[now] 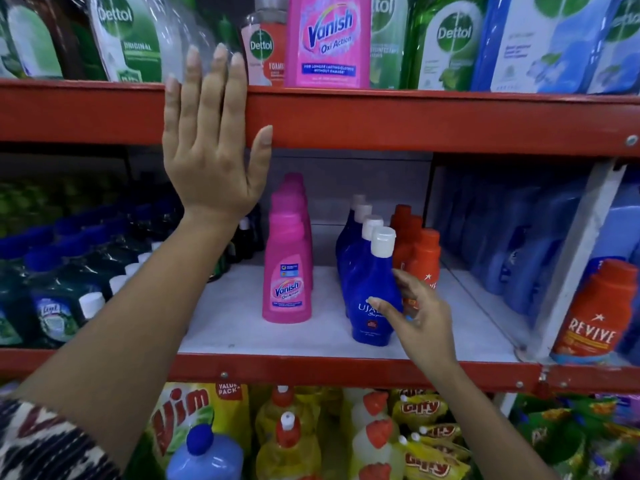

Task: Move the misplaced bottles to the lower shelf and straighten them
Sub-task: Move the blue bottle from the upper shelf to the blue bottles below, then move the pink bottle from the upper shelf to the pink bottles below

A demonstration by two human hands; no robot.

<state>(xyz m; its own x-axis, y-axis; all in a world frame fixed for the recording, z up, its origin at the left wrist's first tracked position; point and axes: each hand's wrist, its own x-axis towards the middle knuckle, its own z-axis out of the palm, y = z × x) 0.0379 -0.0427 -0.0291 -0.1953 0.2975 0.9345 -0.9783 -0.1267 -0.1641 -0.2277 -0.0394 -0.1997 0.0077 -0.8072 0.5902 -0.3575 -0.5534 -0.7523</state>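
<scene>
A large pink Vanish bottle stands on the upper shelf among Dettol products. On the lower white shelf a row of smaller pink Vanish bottles stands left of a row of blue Ujala bottles with white caps. Orange Revive bottles stand behind those. My left hand lies flat and open against the red shelf beam, fingertips at the upper shelf's edge. My right hand holds the front blue Ujala bottle by its side, thumb and fingers around it.
Dettol bottles and blue packs fill the upper shelf. Dark green bottles crowd the left of the lower shelf, blue packs and an orange Revive bottle the right. Below, Vim and yellow bottles stand.
</scene>
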